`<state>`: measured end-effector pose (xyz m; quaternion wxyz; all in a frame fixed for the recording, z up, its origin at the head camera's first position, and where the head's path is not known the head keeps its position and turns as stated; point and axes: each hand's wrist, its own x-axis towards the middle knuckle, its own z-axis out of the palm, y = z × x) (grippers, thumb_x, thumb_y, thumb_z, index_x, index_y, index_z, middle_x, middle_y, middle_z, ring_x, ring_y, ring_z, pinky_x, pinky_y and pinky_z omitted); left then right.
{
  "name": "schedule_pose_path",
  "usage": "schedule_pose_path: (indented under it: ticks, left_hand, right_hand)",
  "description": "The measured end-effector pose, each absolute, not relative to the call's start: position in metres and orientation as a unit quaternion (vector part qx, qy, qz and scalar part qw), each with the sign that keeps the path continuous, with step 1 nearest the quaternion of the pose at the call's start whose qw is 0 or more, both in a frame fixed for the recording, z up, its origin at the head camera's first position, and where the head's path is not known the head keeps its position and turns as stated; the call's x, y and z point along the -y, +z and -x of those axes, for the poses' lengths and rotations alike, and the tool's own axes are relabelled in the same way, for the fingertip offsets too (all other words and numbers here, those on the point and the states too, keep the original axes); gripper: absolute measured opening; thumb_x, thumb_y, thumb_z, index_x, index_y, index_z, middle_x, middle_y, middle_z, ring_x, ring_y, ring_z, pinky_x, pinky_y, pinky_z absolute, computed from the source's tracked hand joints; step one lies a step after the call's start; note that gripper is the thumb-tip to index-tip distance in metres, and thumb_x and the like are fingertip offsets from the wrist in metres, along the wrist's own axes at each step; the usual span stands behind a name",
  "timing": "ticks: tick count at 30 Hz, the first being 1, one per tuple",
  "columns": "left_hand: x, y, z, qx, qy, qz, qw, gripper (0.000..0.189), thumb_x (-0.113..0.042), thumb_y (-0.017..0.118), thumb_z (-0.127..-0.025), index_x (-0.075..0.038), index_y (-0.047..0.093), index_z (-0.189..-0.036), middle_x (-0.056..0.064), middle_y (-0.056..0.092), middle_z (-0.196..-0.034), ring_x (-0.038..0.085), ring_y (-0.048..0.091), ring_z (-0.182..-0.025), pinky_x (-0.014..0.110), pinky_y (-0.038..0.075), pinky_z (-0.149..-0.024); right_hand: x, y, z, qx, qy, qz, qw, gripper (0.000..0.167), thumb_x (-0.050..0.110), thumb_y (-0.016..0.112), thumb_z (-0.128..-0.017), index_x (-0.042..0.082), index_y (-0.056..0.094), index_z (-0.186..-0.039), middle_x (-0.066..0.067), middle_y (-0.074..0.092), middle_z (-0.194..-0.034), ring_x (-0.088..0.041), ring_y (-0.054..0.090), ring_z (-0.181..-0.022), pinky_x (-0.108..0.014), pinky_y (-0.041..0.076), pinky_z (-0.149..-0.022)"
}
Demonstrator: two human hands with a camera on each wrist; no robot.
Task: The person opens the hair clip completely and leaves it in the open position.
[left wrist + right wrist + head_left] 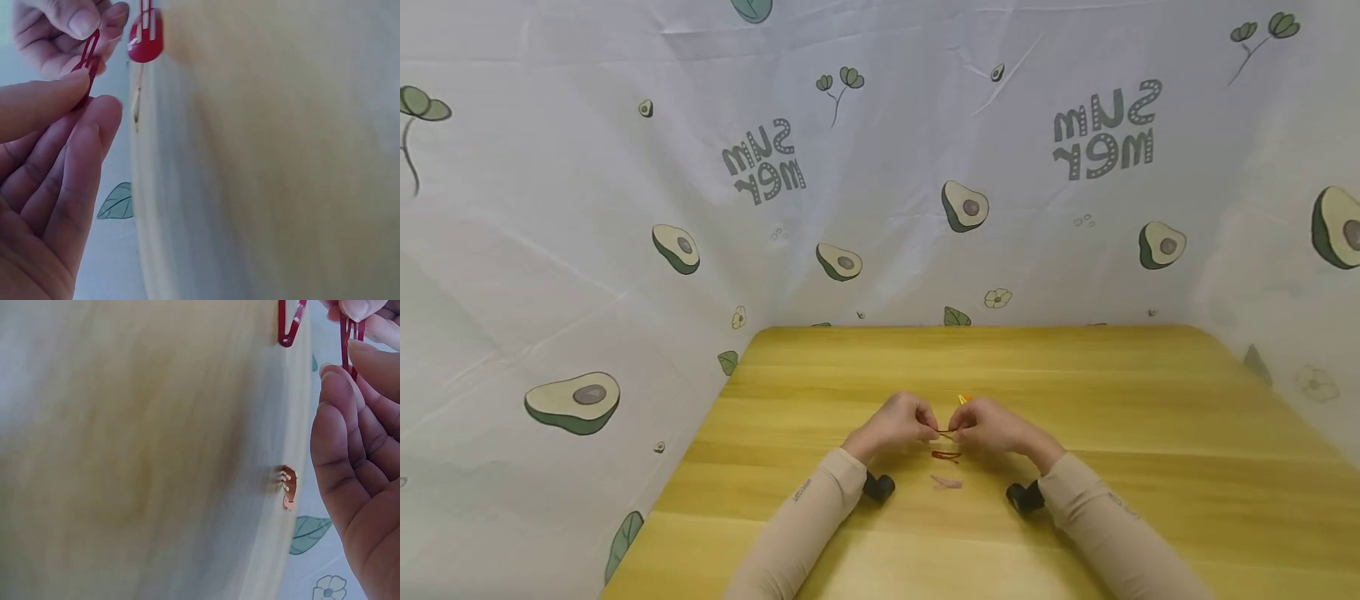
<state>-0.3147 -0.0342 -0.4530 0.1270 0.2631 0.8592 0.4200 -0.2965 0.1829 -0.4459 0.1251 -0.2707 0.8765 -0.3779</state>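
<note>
Between my two hands is a slim dark red snap hair clip [91, 57]. My left hand [897, 423] pinches one end of it with thumb and fingers. The other end is pinched by my right hand [996, 427]. In the right wrist view the held clip's narrow metal strips [344, 340] stand slightly apart. Just below the hands in the head view, a second red snap clip [946, 456] lies on the table. Nearer the person rests a pale pink hair clip [947, 482].
Beyond the right hand on the yellow wood-grain table [865, 358] lies a small yellow and orange thing [965, 399], partly hidden. A small orange-brown toothed object [288, 486] shows near the table edge in the right wrist view. A printed cloth [887, 167] hangs around the table.
</note>
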Motion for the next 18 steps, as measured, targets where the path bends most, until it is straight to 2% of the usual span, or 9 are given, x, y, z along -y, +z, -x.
schedule_pose_path:
  ticks: [8,18]
  left_hand:
    - [0.0282,-0.4538,0.3204,-0.874,0.387,-0.261,0.132,0.011,-0.006,0.08,-0.083,-0.011,0.076,-0.074,-0.005,0.071,-0.071,0.005,0.06,-0.067,0.02,0.051,-0.064]
    - [0.0239,-0.4551,0.3238,-0.888,0.343,-0.278,0.132,0.011,-0.006,0.081,-0.081,-0.012,0.077,-0.073,-0.006,0.071,-0.074,0.003,0.06,-0.07,0.018,0.051,-0.067]
  right_hand:
    - [-0.1856,-0.4478,0.2996,-0.88,-0.364,0.274,0.132,0.009,0.006,0.07,-0.09,0.0,0.072,-0.096,-0.007,0.072,-0.092,-0.012,0.061,-0.082,-0.03,0.052,-0.073]
    - [-0.1831,-0.4509,0.3044,-0.89,-0.327,0.288,0.136,0.004,0.002,0.07,-0.088,0.001,0.072,-0.092,-0.005,0.071,-0.087,-0.009,0.057,-0.073,-0.024,0.05,-0.066]
